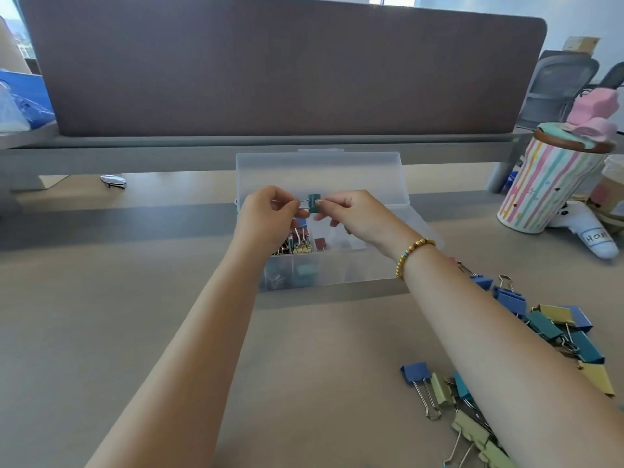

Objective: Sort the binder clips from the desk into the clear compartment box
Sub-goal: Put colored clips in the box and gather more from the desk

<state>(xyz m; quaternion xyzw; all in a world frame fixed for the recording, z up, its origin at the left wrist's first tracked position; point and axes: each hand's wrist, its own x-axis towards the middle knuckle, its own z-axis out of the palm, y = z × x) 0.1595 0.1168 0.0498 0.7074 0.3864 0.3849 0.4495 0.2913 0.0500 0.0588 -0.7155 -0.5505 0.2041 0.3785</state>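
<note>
While hands [305,211] pinch teal clip [314,203], box [337,265] seemingly below.

Bare forearms, one bracelet

No sleeves are seen on either arm; a gold-beaded bracelet [412,256] with one small blue bead is worn on the right wrist.

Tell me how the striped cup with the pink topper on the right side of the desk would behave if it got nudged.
The striped cup is tall and stands tilted in this view, so it would probably tip rather than slide. Its pink topper sits high, likely adding top weight. It looks rigid, and being round it may roll once down.
</note>
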